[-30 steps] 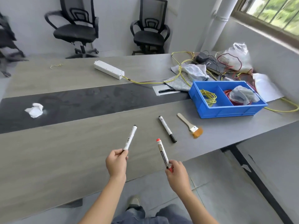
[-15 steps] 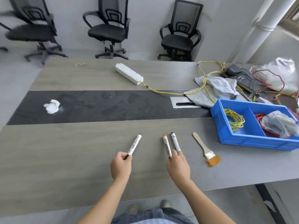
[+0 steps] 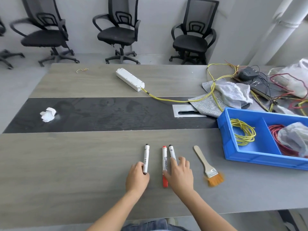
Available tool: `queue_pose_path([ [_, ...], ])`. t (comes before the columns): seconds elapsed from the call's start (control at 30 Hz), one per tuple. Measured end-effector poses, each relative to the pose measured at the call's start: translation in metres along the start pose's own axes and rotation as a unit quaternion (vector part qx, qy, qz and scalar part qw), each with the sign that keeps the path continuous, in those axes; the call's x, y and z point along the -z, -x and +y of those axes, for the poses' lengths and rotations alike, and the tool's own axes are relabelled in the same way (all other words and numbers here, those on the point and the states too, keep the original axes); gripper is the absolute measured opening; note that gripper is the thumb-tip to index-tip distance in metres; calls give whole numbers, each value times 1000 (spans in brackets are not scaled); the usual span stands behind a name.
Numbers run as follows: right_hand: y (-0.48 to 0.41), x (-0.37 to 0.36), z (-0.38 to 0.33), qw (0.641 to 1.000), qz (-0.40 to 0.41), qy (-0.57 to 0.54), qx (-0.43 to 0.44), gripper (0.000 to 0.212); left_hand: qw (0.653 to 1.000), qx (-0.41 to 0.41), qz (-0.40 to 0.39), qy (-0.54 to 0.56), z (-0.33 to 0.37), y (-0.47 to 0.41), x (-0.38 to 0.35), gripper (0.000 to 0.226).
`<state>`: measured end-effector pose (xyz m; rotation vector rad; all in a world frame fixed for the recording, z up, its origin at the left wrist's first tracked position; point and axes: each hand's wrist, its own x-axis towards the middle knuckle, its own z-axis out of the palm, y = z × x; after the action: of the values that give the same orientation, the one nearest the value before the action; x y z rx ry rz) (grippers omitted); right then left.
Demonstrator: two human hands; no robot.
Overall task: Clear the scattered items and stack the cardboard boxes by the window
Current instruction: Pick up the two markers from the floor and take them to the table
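Three white markers lie side by side near the table's front. My left hand (image 3: 137, 177) grips the lower end of the left black-tipped marker (image 3: 146, 157), which lies flat on the wood. My right hand (image 3: 180, 174) rests with straight fingers over the other two: the red-capped marker (image 3: 164, 162), touched by my thumb, and the second black-tipped marker (image 3: 172, 152), whose lower half my fingers hide. A wooden brush (image 3: 204, 161) with orange bristles lies just right of that hand. No cardboard box is in view.
A blue bin (image 3: 233, 155) with yellow and red wire coils stands at the right. Behind it lie grey cloths (image 3: 233, 93) and tangled cables. A white power strip (image 3: 130, 79) and crumpled paper (image 3: 48, 114) lie farther back. Office chairs (image 3: 120, 34) line the far wall.
Both hands came down to the table with their markers. The red marker now lies beside the black one, and my right hand's fingers have straightened over them. The view has shifted left.
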<state>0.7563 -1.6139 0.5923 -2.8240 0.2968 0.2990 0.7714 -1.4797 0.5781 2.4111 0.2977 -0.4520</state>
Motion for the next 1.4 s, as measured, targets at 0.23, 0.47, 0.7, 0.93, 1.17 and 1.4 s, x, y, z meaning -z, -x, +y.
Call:
queue_pose_path([
  [0.23, -5, 7, 23, 1000, -18, -12, 4, 51, 998, -41, -46, -20, 24, 4, -22, 11],
  [0.47, -11, 9, 36, 998, -44, -35, 32, 51, 1000, -13, 6, -26, 28, 9, -27, 19],
  [0.7, -10, 7, 39, 997, 16, -62, 53, 47, 993, 50, 93, 45, 6, 34, -16, 28],
  [0.93, 25, -21, 12, 935, 144, -145, 291, 31, 952, 181, 208, 131, -46, 95, 2, 27],
  [1.17, 59, -30, -25, 898, 97, -142, 405, 27, 911, 237, 277, 192, -89, 136, 18, 23],
  [1.4, 107, -42, -89, 914, 4, -89, 396, 34, 900, 239, 266, 250, -153, 175, 56, 17],
])
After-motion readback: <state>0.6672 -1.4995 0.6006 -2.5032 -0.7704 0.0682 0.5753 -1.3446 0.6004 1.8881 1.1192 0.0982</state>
